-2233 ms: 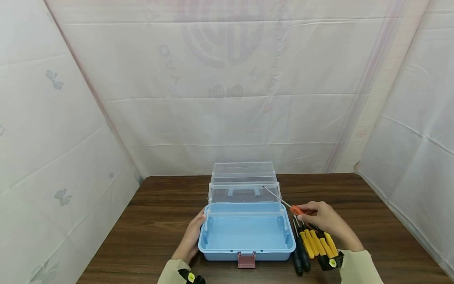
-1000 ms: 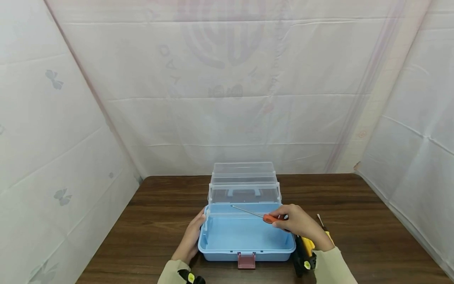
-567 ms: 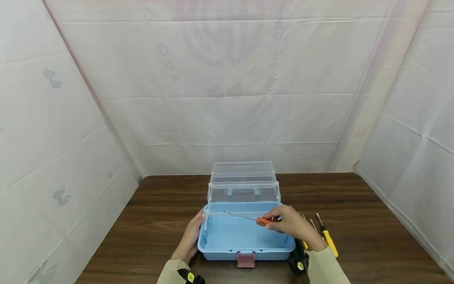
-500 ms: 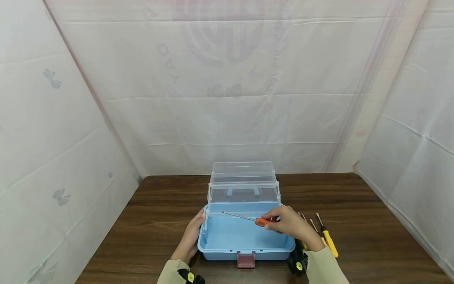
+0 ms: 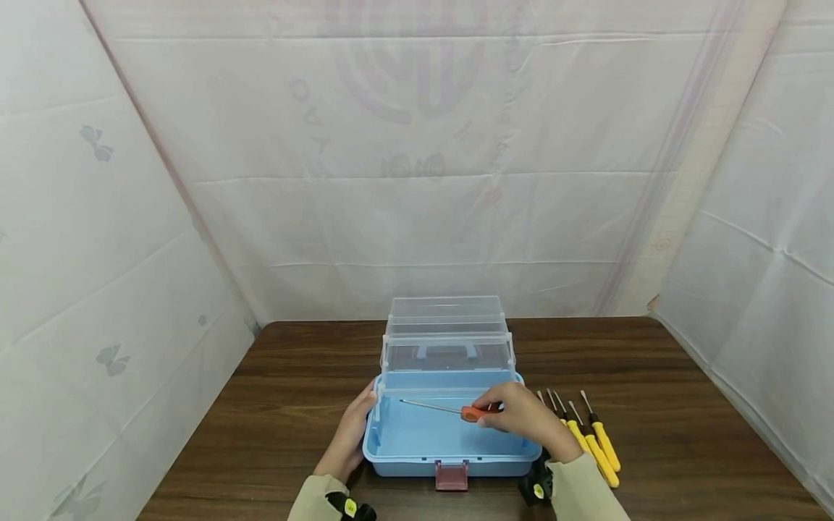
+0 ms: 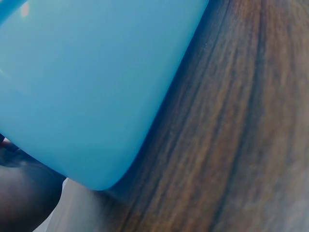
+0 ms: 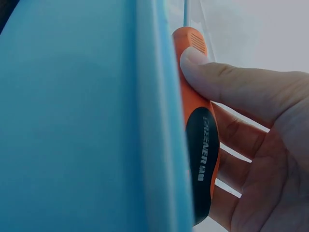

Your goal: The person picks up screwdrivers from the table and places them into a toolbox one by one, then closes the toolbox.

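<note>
My right hand (image 5: 521, 416) pinches the orange and black handle of a screwdriver (image 7: 203, 125) between thumb and fingers. Its thin metal shaft points left, over the inside of a light blue toolbox (image 5: 423, 438). That box stands with its clear lid (image 5: 449, 318) swung up at the back and a mauve latch (image 5: 452, 476) hanging at the front. On the box's left side wall rests my left hand (image 5: 355, 427), thumb near the rim and the other fingers mostly hidden. In the left wrist view the box's blue wall (image 6: 96, 87) fills the upper left.
Several yellow-handled screwdrivers (image 5: 606, 445) lie on the dark wooden table (image 5: 691, 434) to the right of the box, partly behind my right forearm. White patterned sheets (image 5: 417, 217) hang at the back and on both sides.
My right hand has carried the orange screwdriver left from above the other screwdrivers into place over the box, then lower and slightly nearer. My left hand has stayed put.
</note>
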The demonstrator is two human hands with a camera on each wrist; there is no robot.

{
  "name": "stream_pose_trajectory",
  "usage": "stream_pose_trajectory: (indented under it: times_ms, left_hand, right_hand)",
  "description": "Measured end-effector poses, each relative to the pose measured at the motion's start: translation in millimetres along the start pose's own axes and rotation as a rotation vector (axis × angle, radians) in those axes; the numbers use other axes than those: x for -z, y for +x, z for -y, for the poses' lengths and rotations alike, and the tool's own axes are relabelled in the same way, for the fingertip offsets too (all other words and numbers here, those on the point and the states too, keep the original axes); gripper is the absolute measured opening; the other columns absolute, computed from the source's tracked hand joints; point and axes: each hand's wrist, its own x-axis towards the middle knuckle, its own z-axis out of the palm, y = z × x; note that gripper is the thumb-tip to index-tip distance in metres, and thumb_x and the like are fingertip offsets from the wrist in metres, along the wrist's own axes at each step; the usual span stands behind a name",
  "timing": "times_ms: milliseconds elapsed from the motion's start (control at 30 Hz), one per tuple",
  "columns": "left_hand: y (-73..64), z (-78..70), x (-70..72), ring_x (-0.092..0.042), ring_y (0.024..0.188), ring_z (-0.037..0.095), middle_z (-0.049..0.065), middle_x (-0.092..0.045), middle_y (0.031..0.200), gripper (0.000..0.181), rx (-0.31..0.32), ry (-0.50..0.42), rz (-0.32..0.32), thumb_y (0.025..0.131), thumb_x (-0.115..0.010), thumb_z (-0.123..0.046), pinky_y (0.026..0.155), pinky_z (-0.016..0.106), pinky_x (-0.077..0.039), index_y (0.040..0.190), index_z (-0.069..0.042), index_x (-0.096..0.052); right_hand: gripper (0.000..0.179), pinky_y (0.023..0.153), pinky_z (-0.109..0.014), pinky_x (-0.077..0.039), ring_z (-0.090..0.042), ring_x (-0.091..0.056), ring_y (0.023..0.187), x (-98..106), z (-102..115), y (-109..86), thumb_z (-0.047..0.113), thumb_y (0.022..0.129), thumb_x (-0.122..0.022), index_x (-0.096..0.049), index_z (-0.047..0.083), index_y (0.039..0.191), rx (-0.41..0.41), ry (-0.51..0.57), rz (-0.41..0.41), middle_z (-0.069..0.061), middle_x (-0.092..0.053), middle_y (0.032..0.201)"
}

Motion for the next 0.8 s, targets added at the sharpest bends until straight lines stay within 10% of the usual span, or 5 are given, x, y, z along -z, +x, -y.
stream_pose_trajectory:
  times_ms: [800]
  left_hand:
    - [1.5, 2.3, 0.2, -0.007, 0.147, 0.041, 0.017, -0.012, 0.161, 0.053, -0.006, -0.006, -0.007, 0.106, -0.026, -0.031, 0.116, 0.058, -0.012, 0.154, -0.011, -0.018]
  right_hand:
    - [0.013, 0.054, -0.021, -0.045, -0.006, -0.052, 0.066, -22, -4, 8.1, 0.006, 0.08, -0.075, -0.077, 0.007, 0.093, -0.067, -0.017, 0.041, -0.002, -0.072, 0.087]
